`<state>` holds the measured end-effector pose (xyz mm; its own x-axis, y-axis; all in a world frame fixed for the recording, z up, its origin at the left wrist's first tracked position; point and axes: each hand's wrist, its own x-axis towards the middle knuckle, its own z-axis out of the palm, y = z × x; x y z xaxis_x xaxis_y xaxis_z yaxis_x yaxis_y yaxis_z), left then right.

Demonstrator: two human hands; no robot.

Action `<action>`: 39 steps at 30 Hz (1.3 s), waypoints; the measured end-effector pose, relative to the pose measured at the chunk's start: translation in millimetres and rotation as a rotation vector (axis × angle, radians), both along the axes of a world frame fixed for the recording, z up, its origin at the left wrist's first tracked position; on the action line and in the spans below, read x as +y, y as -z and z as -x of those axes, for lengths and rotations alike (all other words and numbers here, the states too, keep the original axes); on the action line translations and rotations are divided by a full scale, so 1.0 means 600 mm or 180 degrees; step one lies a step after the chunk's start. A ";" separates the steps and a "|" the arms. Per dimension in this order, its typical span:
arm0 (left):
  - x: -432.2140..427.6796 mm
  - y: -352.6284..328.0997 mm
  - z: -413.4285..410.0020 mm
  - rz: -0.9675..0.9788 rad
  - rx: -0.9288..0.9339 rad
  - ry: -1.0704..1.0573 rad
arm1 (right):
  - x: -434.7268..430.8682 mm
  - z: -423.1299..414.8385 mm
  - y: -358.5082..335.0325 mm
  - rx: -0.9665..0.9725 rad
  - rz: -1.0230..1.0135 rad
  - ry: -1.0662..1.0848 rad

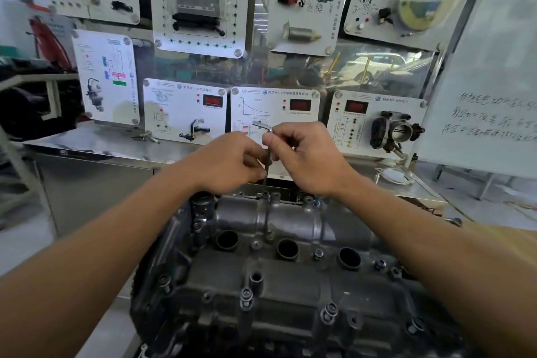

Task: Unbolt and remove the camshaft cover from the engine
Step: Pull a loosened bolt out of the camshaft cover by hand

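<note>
1. The dark grey cast-metal camshaft cover (290, 279) sits on the engine at lower centre, seated and not lifted. A steel worktop (87, 148) lies just behind.
2. A silver L-shaped hex key (261, 126) stands upright with its tip down in a small far-edge cover bolt (265, 195).
3. The left hand (229, 163) has its fingers (255, 167) curled, pinching the key's lower shaft. The right hand (308, 157) has its fingers (268, 139) pinching the shaft just below the bend.
4. Step: unbolting. The far-edge bolt is likely being spun out by finger-twirling the key. The near-edge flanged bolts (246, 298) stand raised and look already loosened.
5. Next: hold the key square in the socket, turn until the bolt is free and lift it out. Then check the other bolts before prying the cover up.
</note>
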<state>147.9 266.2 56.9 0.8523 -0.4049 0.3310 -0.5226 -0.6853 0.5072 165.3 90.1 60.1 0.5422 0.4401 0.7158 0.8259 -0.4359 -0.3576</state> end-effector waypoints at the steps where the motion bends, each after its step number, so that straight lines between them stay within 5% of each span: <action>1: -0.003 0.004 -0.003 0.0053 -0.0013 -0.0015 | -0.003 -0.003 0.001 0.0024 -0.0027 0.0009; 18: -0.002 0.017 -0.015 0.0505 0.0028 -0.0014 | -0.014 -0.013 -0.008 0.0025 -0.0137 -0.0040; 25: -0.009 0.016 -0.015 0.0018 0.0061 -0.0032 | -0.008 -0.014 0.011 -0.0006 -0.0008 -0.0129; 35: -0.018 0.016 -0.015 0.0082 -0.0281 -0.0379 | -0.001 -0.027 0.043 0.0825 -0.0850 -0.0588; 39: -0.012 0.011 -0.012 0.0252 0.0020 -0.0096 | 0.003 -0.023 0.053 0.1049 -0.1298 -0.0771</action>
